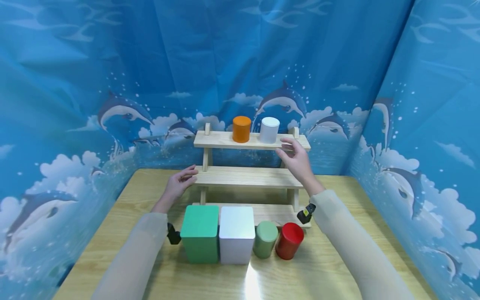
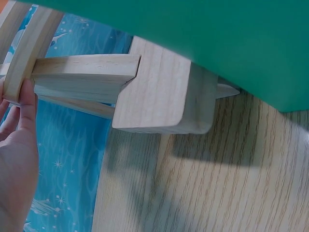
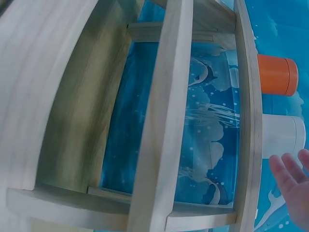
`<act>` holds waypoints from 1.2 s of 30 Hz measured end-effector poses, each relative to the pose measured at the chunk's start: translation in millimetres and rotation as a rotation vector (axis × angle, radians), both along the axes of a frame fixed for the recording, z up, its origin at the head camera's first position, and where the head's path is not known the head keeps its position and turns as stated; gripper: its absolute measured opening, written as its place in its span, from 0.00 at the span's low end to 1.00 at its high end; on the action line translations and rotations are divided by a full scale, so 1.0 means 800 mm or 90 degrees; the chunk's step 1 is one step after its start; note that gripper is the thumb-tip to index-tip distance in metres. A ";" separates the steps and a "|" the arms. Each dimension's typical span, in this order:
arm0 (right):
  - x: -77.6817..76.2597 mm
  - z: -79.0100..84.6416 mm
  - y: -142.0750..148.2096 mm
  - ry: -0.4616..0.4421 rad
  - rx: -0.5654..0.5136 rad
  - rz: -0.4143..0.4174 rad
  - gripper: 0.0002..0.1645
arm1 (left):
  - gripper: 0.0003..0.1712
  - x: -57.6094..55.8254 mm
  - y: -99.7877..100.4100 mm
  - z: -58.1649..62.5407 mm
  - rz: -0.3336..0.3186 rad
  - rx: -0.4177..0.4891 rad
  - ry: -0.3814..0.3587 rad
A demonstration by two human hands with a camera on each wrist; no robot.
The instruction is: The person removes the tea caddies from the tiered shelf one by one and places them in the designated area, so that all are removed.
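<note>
Two hands are set on the wooden rack [image 1: 247,177]: the left hand [image 1: 180,183] is pressed, fingers fairly straight, against the middle shelf's left end, while the right hand [image 1: 296,158], open and empty, is held just right of the white tin [image 1: 270,130] on top

Both sleeved arms stretch forward, the left hand [image 1: 179,182] held low with relaxed fingers [image 2: 26,104] extended, the right hand [image 1: 297,159] raised higher, palm down, its fingers [image 3: 289,171] loosely spread
</note>
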State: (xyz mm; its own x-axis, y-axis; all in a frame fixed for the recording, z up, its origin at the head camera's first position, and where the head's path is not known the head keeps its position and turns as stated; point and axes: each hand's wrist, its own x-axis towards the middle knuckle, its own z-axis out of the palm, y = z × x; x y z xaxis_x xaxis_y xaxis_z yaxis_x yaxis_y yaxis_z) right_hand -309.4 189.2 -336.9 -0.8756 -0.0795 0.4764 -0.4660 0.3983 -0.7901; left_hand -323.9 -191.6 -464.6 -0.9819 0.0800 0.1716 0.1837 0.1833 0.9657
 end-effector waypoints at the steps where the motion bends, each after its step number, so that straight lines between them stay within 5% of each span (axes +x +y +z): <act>1: -0.007 -0.002 0.001 0.000 -0.003 0.001 0.24 | 0.22 0.000 0.000 0.000 0.001 0.000 -0.001; 13: -0.041 -0.004 -0.008 -0.023 -0.003 -0.064 0.30 | 0.22 0.004 0.001 0.002 0.005 -0.018 0.010; 36: -0.079 0.011 -0.025 -0.034 0.010 -0.097 0.32 | 0.23 0.000 0.000 -0.001 0.006 -0.020 0.020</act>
State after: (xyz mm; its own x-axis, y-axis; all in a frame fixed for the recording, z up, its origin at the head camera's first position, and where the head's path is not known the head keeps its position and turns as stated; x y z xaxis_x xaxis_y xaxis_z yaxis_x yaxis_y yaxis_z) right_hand -372.8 168.9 -328.5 -0.9024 0.0494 0.4281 -0.3562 0.4738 -0.8054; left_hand -324.2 -191.8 -465.0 -0.9769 0.0764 0.1997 0.2118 0.2150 0.9534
